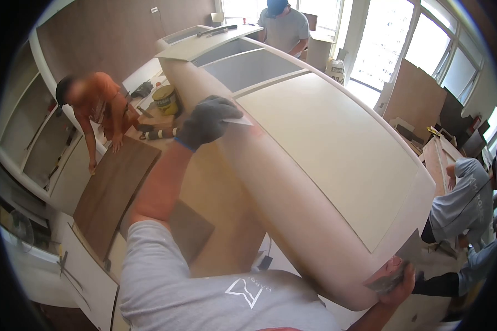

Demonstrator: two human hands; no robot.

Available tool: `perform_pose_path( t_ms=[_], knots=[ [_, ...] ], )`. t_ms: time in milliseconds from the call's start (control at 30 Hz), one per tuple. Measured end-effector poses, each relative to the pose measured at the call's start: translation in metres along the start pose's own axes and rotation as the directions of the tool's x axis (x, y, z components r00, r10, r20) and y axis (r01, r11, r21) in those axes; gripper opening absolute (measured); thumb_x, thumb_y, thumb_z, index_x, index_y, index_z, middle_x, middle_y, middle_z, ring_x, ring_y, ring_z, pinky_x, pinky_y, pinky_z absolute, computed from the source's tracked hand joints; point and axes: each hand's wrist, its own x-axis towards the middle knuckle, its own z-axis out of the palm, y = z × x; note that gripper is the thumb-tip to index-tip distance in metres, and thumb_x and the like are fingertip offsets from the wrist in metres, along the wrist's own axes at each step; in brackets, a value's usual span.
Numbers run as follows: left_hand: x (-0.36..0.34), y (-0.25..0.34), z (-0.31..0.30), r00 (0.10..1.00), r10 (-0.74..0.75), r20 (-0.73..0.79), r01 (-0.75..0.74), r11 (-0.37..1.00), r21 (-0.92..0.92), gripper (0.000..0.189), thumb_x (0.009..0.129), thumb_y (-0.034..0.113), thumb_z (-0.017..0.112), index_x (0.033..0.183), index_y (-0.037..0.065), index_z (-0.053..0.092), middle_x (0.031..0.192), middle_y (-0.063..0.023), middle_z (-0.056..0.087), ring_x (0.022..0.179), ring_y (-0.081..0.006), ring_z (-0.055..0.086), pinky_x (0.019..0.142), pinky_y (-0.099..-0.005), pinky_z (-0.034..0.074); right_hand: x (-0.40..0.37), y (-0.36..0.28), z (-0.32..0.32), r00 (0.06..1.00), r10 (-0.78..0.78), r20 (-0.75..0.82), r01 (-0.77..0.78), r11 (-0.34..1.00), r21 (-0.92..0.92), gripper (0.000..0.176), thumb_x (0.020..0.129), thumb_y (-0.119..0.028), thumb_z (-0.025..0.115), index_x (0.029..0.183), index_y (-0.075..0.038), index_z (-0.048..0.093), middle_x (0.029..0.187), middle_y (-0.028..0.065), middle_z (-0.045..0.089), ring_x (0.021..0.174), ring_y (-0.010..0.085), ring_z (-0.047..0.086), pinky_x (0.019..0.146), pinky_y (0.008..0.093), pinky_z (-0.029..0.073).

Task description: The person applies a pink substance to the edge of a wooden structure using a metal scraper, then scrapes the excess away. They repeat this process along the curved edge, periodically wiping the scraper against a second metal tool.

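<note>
A large cream cabinet panel (326,143) with a rounded front edge fills the middle of the head view. My left hand (207,121), in a dark grey glove, presses a thin flat scraper blade (240,121) against the rounded edge near its upper part. My right hand (397,278), bare, grips a wider metal putty knife (406,256) at the lower end of the same edge. My grey-shirted shoulder fills the bottom of the view.
A person in orange (96,107) leans over a dark wood board (113,193) at the left. Someone in grey (284,25) stands at the far end, another (464,201) crouches at the right. A paint can (164,99) sits on the bench; white shelves line the left wall.
</note>
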Motion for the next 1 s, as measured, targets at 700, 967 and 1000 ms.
perform_pose_path(
  t_ms=[700,967,1000],
  knots=[
    [-0.035,0.04,0.013,0.998,0.042,0.04,-0.041,0.999,-0.028,0.029,0.08,-0.004,0.069,0.1,0.013,0.082,0.105,-0.007,0.078,0.103,-0.0311,0.073,0.096,-0.0435,0.056,-0.003,0.005,-0.011,0.999,-0.046,-0.018,0.047,0.996,0.077,0.033,0.109,-0.03,0.057,0.121,0.0,0.06,0.085,0.0127,0.062,0.075,0.0228,0.056,0.064,0.0377,0.045],
    [-0.02,0.062,0.023,0.997,0.067,-0.034,-0.068,0.998,-0.018,0.026,0.079,0.0,0.074,0.101,0.013,0.082,0.106,-0.0065,0.079,0.103,-0.029,0.073,0.096,-0.041,0.056,0.002,0.005,-0.001,0.995,-0.094,0.046,0.095,0.995,-0.019,0.033,0.108,-0.029,0.057,0.118,0.003,0.061,0.086,0.0115,0.061,0.075,0.022,0.054,0.066,0.0355,0.043],
    [-0.018,0.06,0.028,0.997,0.075,-0.03,-0.076,0.997,-0.024,0.027,0.08,0.001,0.074,0.101,0.014,0.082,0.106,-0.0062,0.079,0.103,-0.0286,0.073,0.096,-0.0408,0.056,0.002,0.005,0.0,0.995,-0.09,0.049,0.09,0.996,0.014,0.034,0.108,-0.029,0.057,0.117,0.003,0.061,0.086,0.0114,0.061,0.075,0.0219,0.054,0.066,0.0355,0.043]
  ],
)
